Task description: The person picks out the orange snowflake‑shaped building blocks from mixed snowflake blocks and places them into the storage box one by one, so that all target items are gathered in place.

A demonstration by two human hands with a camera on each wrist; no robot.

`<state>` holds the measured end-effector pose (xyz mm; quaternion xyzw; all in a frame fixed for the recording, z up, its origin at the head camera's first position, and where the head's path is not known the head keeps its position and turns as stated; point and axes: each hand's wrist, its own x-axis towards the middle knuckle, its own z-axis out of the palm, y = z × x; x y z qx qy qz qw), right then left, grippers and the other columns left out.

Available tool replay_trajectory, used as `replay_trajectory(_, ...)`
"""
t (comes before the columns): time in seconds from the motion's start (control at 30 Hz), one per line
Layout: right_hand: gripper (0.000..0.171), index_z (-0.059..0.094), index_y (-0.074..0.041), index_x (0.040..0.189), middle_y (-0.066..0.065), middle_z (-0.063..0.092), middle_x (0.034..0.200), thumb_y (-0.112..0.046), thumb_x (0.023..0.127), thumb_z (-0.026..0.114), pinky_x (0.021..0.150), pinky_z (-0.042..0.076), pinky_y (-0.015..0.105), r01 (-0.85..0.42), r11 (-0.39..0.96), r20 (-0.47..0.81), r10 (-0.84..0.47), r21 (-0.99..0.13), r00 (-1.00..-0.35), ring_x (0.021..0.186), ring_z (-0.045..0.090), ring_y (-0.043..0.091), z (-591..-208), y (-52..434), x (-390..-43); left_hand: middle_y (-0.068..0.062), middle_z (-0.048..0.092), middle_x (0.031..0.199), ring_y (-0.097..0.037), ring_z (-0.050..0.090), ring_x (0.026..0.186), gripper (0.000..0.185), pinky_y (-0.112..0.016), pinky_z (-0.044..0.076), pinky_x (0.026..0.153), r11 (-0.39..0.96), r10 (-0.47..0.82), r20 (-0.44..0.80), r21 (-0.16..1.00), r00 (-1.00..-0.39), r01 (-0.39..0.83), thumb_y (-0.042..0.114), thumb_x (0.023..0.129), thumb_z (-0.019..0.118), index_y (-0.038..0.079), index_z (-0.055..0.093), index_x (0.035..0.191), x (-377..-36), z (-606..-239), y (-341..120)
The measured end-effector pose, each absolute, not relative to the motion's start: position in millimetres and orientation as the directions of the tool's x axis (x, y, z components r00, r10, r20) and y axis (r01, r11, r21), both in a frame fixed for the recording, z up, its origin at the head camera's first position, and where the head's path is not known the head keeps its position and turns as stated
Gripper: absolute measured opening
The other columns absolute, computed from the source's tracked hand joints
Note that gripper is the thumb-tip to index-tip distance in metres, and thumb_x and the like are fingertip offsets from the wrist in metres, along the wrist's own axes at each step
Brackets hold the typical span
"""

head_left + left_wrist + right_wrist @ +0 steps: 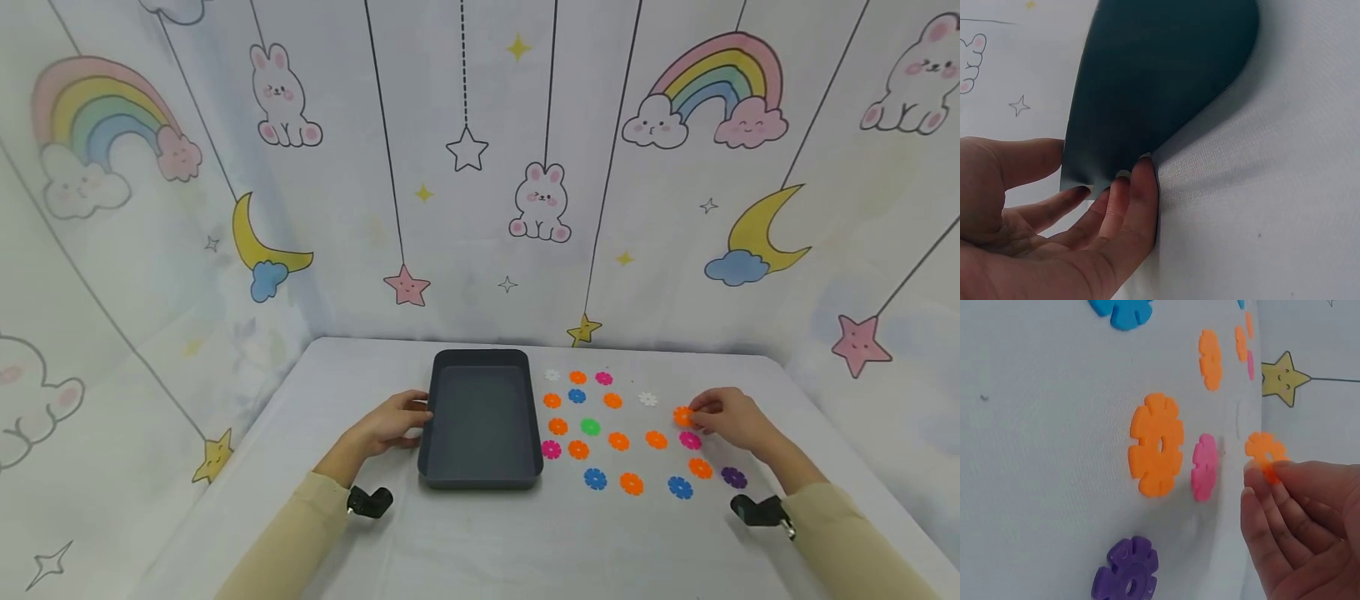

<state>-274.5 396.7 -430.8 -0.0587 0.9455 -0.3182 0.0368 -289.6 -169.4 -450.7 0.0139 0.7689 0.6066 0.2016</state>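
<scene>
orange flower disc (1264,452) in right hand (738,419) pinch, beside tray (480,475)

Tray (482,417) sits on the tabletop (450,542), near its middle, a little toward the left edge. Left hand (390,423) lies just left of the tray, fingertips (1124,181) touching its left wall. Flower discs (618,441) lie scattered flat on the tabletop right of the tray, between it and the right edge, none in the tray. Right hand (738,418) sits at the right side of the scatter, pinching one disc (682,416), raised off the tabletop in the right wrist view. Backdrop (480,167) stands behind the far edge.
</scene>
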Motion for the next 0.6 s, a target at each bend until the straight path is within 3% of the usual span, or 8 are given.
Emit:
replay_trajectory(0.5, 0.031, 0.063, 0.009, 0.12, 0.014, 0.072, 0.101, -0.015, 0.101, 0.066, 0.08, 0.061, 0.033, -0.112, 0.711, -0.013, -0.168, -0.694, -0.986, 0.092, 0.071, 0.03, -417, 362, -261, -0.028, 0.043, 0.152, -0.042, 0.051, 0.134, 0.056, -0.05, 0.056, 0.094, 0.252, 0.279, -0.292, 0.942, -0.915, -0.223, 0.006, 0.104, 0.057, -0.003, 0.034, 0.154, -289, -450, -170)
replay_trajectory(0.6, 0.032, 0.062, 0.01, 0.12, 0.014, 0.073, 0.1, -0.015, 0.101, 0.066, 0.081, 0.062, 0.036, -0.119, 0.687, -0.012, -0.183, -0.716, -0.983, 0.092, 0.072, 0.032, -416, 352, -259, -0.028, 0.042, 0.153, -0.042, 0.05, 0.134, 0.057, -0.051, 0.056, 0.095, 0.256, 0.278, -0.296, 0.94, -0.914, -0.227, 0.007, 0.104, 0.058, -0.003, 0.034, 0.154, -288, -450, -171)
